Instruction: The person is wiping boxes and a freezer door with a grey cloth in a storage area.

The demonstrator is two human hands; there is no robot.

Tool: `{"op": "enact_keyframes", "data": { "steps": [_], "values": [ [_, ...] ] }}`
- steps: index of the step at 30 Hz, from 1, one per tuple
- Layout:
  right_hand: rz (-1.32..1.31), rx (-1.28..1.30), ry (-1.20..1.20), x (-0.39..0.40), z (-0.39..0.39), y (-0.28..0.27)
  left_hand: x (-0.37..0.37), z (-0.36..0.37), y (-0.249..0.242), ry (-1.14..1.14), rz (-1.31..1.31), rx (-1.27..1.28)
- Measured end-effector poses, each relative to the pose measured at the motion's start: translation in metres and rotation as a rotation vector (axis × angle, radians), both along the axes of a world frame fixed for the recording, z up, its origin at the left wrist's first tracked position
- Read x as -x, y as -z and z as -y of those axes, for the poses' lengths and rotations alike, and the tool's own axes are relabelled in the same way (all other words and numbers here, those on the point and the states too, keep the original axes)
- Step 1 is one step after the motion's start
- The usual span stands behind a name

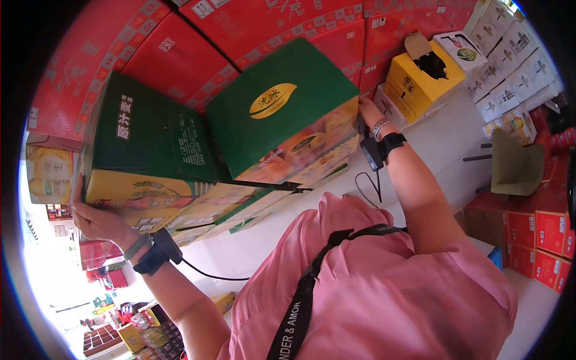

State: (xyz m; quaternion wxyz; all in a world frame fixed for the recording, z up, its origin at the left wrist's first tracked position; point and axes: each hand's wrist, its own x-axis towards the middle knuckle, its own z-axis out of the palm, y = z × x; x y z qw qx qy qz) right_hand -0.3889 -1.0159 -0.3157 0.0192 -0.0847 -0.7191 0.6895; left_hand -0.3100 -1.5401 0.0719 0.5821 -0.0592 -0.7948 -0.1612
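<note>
Two green-topped cartons stand side by side on a stack of similar boxes. My left hand [99, 223] presses against the lower left corner of the left green carton [150, 135], its fingers partly hidden behind the edge. My right hand [369, 114] is at the right end of the other green carton [282, 102], which bears a yellow oval label; its fingertips are hidden by the carton's side. This carton sits slightly higher and at an angle to the left one. Both wrists carry black strapped devices.
Red cartons [300, 24] are stacked behind. A yellow box [423, 78] with a torn opening stands at the upper right, near white cartons [504, 60]. A green chair [517, 162] and more red boxes [540, 234] are at the right.
</note>
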Motion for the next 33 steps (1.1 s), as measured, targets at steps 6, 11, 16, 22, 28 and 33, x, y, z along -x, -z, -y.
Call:
{"op": "enact_keyframes", "data": {
  "steps": [6, 11, 16, 22, 28, 33],
  "values": [
    [0.077, -0.371, 0.016, -0.032, -0.006, 0.051, 0.0, -0.006, 0.003, 0.0, 0.018, -0.15],
    [0.105, -0.653, -0.114, -0.06, -0.017, 0.009, -0.005, -0.024, 0.001, -0.094, 0.038, -0.215],
    [0.152, -0.67, -0.36, -0.054, -0.056, -0.021, -0.002, -0.026, 0.004, -0.137, 0.019, -0.317],
    [-0.122, -0.383, -0.128, 0.041, -0.042, -0.024, -0.002, -0.034, 0.002, -0.362, 0.012, -0.221],
    [-0.321, -0.767, -0.361, 0.082, 0.004, 0.02, 0.003, -0.006, 0.006, -0.322, -0.032, -0.222],
    [-0.116, -0.736, -0.525, 0.058, -0.01, 0.021, 0.005, -0.014, 0.005, -0.272, -0.063, -0.331]
  ]
}}
